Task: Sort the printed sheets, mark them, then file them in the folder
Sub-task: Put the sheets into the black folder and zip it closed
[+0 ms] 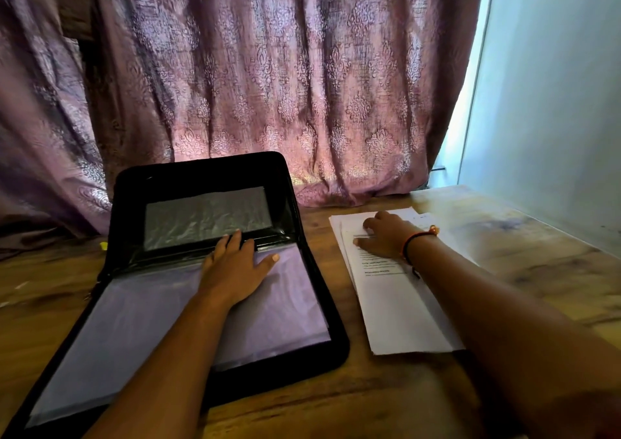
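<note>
A black zip folder (332,334) lies open on the wooden table, its lid propped up against the curtain and clear plastic sleeves (134,321) filling its lower half. My left hand (235,264) rests flat on the top sleeve near the hinge, fingers spread. To the right lies a stack of white printed sheets (400,311), slightly fanned. My right hand (386,237) presses down on the upper part of the stack with fingers apart, a beaded bracelet on the wrist. Neither hand grips anything.
A purple patterned curtain (268,85) hangs right behind the table (336,405). A pale wall (554,102) runs along the right side. A small yellow object (103,245) shows left of the folder's lid. Bare wood lies right of the sheets and at the near edge.
</note>
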